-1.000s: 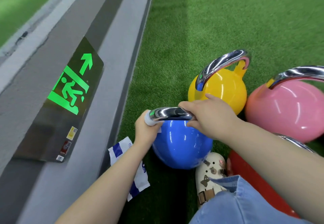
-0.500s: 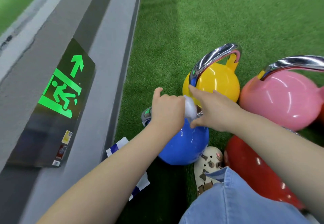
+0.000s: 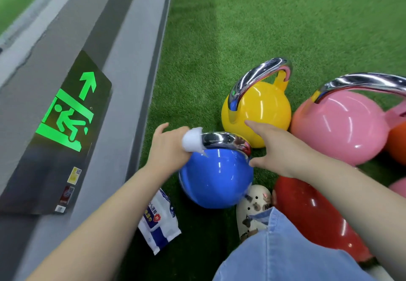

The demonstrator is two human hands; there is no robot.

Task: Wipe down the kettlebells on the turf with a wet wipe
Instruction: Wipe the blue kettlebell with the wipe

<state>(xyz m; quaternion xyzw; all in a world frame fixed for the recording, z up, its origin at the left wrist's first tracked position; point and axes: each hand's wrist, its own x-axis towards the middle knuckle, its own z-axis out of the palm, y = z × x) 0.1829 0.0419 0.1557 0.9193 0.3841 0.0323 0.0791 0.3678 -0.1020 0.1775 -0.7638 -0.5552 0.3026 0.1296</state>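
A blue kettlebell (image 3: 216, 177) with a chrome handle stands on the green turf (image 3: 263, 17) in front of me. My left hand (image 3: 168, 148) grips a white wet wipe (image 3: 193, 139) wrapped round the left end of that handle. My right hand (image 3: 274, 146) is at the handle's right end, its index finger straight and pointing away, its thumb at the blue body. Behind stand a yellow kettlebell (image 3: 261, 109) and a pink kettlebell (image 3: 342, 126). A red kettlebell (image 3: 316, 217) lies under my right forearm.
A grey wall base (image 3: 123, 82) with a lit green exit sign (image 3: 66, 118) runs along the left. A blue-and-white wipe pack (image 3: 159, 221) lies on the turf under my left arm. My cream shoe (image 3: 252, 210) and denim knee (image 3: 285, 250) are below. An orange kettlebell (image 3: 397, 144) shows at right.
My left hand has slid the wipe from the middle of the chrome handle back to its left end. My right hand has loosened and moved to the handle's right end.
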